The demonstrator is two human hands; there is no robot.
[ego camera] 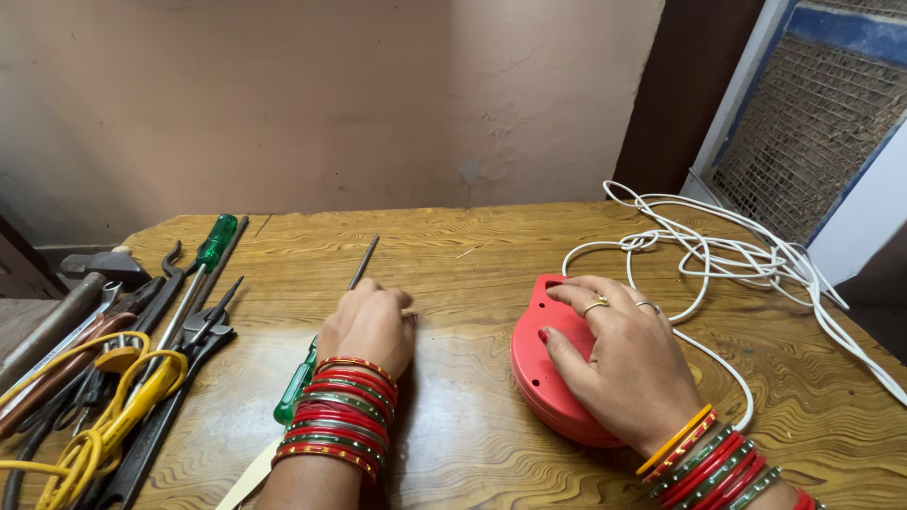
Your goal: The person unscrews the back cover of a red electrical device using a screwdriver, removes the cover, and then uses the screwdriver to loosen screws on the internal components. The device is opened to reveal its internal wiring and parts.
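My left hand is closed around a screwdriver with a green translucent handle. Its metal shaft points away from me across the wooden table. My right hand rests palm down on a round red plastic device, gripping it with thumb on the near side and fingers spread over the top. A white cable runs from under that hand and lies in loose coils at the back right of the table. Both wrists carry several red, green and gold bangles.
A row of tools lies along the table's left side: a second green-handled screwdriver, dark pliers and cutters, a yellow wire loop. A plastered wall stands behind the table, and a mesh-fronted cooler stands at the right.
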